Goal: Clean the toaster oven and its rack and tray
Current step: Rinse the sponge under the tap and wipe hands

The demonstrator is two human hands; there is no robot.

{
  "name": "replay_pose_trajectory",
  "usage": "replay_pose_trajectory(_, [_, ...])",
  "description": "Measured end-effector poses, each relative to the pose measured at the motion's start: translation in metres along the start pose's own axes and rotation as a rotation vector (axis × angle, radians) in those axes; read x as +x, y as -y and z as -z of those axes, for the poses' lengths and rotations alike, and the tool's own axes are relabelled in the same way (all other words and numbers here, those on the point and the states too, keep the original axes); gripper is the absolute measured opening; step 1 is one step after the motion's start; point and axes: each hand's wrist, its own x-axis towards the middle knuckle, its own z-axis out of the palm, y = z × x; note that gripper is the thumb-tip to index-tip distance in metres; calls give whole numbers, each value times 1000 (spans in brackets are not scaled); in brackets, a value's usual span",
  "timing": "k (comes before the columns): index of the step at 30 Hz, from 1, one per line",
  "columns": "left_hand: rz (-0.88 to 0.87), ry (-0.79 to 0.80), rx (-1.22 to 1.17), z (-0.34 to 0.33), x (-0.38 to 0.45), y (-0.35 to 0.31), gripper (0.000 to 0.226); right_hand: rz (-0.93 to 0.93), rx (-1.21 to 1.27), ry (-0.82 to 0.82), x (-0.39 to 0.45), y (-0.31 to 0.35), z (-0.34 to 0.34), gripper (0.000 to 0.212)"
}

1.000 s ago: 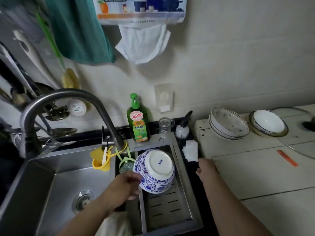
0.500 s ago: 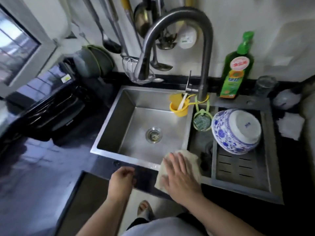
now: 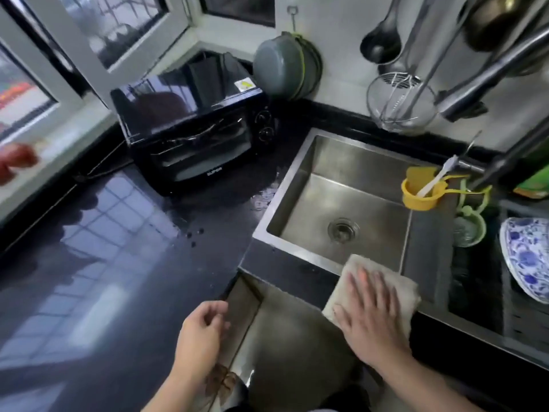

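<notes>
View has swung left since a sec ago: toaster oven (image 3: 196, 135) now in sight, door closed, back corner of counter (image 3: 89, 278), well apart from both hands. Right hand (image 3: 371, 319) still flat on cloth (image 3: 398, 288) at sink (image 3: 350, 200) edge, fingers straight; left hand (image 3: 202, 337) loosely curled, holds nothing. Oven untouched; cleaning not begun imo.

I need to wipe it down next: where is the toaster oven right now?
In the head view, the black toaster oven sits on the dark countertop in the corner under the window, left of the sink, with its door shut.
</notes>
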Motion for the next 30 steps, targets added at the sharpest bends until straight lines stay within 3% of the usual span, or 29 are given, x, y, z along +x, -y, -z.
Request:
replay_pose_trajectory(6, [-48,-97,-80,94,52,9,36,229,115,73,122,210,20,73])
replay_pose_trajectory(10, [-121,-110,-20,132,78,-10,34,384,87,130,186,283,38,69])
replay_pose_trajectory(13, [-257,-147,128,150,104,-45,29,468,24,183,193,269,44,71])
replay_pose_trajectory(15, [-455,-233,270,159,127,-82,29,453,-10,204,191,245,45,72])
replay_pose_trajectory(17, [-690,-349,445,163,155,-128,51,432,-23,241,194,227,54,74])
replay_pose_trajectory(19, [-795,-394,702,161,179,-180,80,403,4,302,205,223,68,71])
replay_pose_trajectory(21, [-753,-345,969,152,205,-226,97,405,41,311,218,224,75,64])
replay_pose_trajectory(23, [-702,-272,1128,139,229,-251,100,428,13,237,228,219,67,64])
replay_pose_trajectory(28, [-604,-293,1115,127,272,-268,101,322,-54,85,278,185,49,65])
replay_pose_trajectory(30, [-588,-308,1084,127,289,-277,103,287,-16,100,302,171,60,64])
